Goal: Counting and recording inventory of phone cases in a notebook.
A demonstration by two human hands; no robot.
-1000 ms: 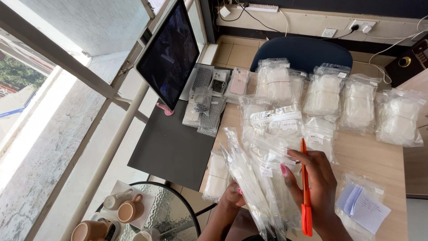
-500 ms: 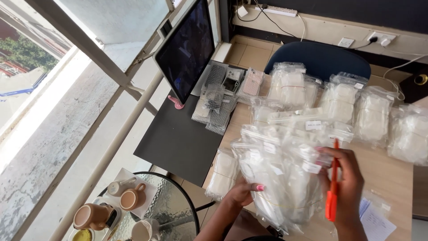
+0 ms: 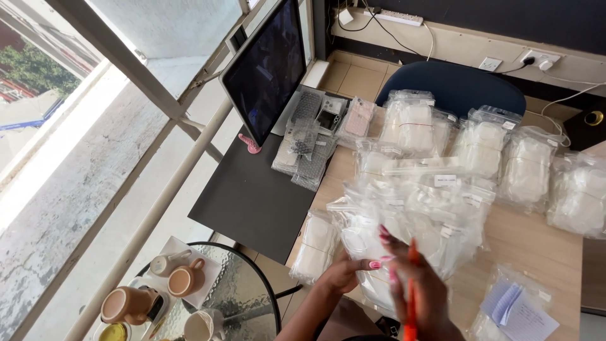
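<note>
Bright daylight pours through the big window (image 3: pixel 76 126) on the left, its pale frame bars crossing at a slant. A light wooden desk (image 3: pixel 536 240) adjoins a black desk (image 3: pixel 252 196) bearing a dark monitor (image 3: pixel 268 69). A blue chair (image 3: pixel 454 82) stands behind on the tiled floor (image 3: pixel 353 76). Wall sockets (image 3: pixel 536 58) sit along the cream skirting beneath a dark wall. A round glass table (image 3: pixel 246 303) holds cups.

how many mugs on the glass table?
4 visible: brown mug and pale one on the white tray, larger brown mug at lower left, pale cup at the frame's bottom edge. More may lie out of frame.
</note>
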